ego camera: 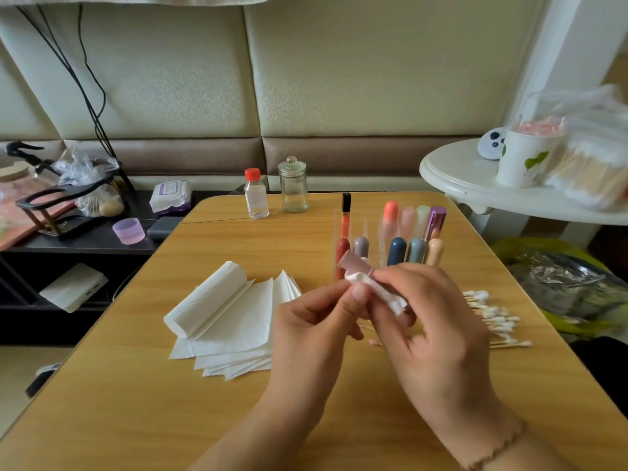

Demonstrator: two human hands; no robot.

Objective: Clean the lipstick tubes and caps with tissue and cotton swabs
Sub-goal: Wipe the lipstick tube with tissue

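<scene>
A dusty-pink lipstick tube [355, 265] is held above the wooden table [136, 402], wrapped partly in a twisted white tissue [380, 291]. My left hand [312, 331] pinches the tissue at the tube with thumb and fingers. My right hand [431, 321] grips the tube and the tissue's other end. Behind them several coloured lipsticks [411, 232] stand in a clear organiser. A stack of tissues [231, 321] lies at the left and a pile of cotton swabs [492, 317] at the right.
A red-capped bottle of clear liquid [255, 195] and a glass jar [293, 185] stand at the table's far edge. A white side table [452, 175] at the right carries a paper cup [523, 158]. A cluttered dark shelf [85, 239] lies left.
</scene>
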